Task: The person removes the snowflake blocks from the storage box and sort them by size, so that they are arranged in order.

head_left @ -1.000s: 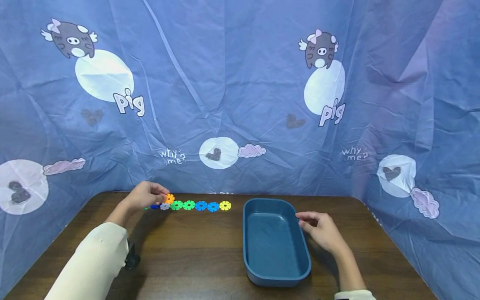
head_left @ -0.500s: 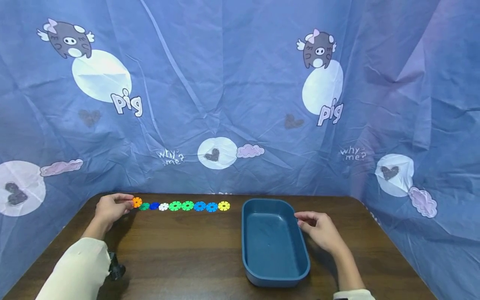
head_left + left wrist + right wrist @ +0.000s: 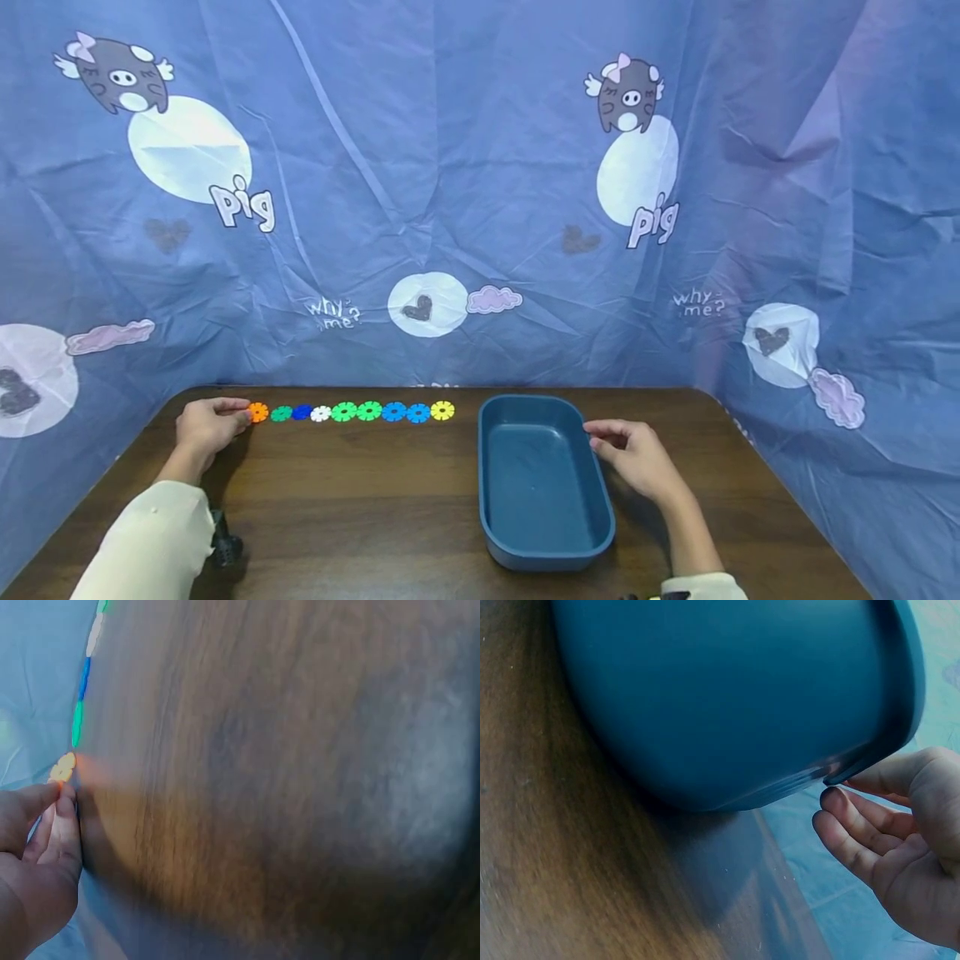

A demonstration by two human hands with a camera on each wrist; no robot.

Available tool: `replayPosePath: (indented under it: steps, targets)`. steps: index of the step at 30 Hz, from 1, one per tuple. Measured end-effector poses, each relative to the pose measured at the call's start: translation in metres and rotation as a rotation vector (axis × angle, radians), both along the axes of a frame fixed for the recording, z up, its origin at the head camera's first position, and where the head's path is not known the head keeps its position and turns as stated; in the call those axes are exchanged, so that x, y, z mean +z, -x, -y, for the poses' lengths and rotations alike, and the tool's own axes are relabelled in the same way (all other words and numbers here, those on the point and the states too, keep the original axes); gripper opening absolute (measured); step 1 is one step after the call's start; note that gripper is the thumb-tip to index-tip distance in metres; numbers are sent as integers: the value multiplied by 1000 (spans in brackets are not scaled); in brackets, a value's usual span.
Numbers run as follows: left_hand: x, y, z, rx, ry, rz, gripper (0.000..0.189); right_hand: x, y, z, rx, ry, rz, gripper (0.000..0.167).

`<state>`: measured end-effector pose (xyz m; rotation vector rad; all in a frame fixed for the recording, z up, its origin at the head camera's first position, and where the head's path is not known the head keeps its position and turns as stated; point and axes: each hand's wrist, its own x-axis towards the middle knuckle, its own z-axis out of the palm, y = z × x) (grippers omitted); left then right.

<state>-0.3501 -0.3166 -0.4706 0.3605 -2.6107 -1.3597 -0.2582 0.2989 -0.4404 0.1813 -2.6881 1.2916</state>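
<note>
At the far left of the table, my left hand point(image 3: 206, 429) pinches an orange flower-shaped plastic disc point(image 3: 258, 412) between thumb and fingertips. The same disc point(image 3: 63, 767) shows at the fingertips in the left wrist view. It is at the left end of a row of similar discs: dark green point(image 3: 281, 413), dark blue point(image 3: 302, 412), white point(image 3: 321, 413), then two green, two blue and a yellow one point(image 3: 442, 410). My right hand point(image 3: 633, 458) touches the right rim of a deep blue plastic bin point(image 3: 486, 500) with fairly straight fingertips; in the right wrist view the rim partly hides them.
The brown wooden table point(image 3: 360, 500) ends at a blue printed cloth point(image 3: 517, 208) that hangs behind it and at the sides. A black device point(image 3: 227, 542) is at the left wrist, below the sleeve. The bin's inside shows only its bare floor.
My left hand has carried the orange disc leftward from above the white disc and down to the row's left end. My right hand stays at the bin. The head view has shifted slightly.
</note>
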Motion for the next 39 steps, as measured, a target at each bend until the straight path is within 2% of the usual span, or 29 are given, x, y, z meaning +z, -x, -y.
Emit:
replayPosePath:
  steps: [9, 25, 29, 34, 37, 39]
  targets:
    - [1, -1, 6, 3, 29, 24, 28, 1, 2, 4, 20, 13, -24, 21]
    - [5, -6, 15, -87, -12, 44, 35, 1, 4, 6, 35, 21, -23, 21]
    - [5, -8, 17, -99, -35, 43, 37, 0, 4, 6, 31, 11, -26, 21]
    - [5, -7, 17, -102, -109, 55, 41, 0, 3, 6, 33, 7, -33, 22]
    - [9, -8, 15, -118, -109, 44, 41, 0, 1, 3, 40, 0, -30, 23]
    - [13, -10, 11, -137, -74, 15, 40, 2, -1, 1, 43, -5, -32, 24]
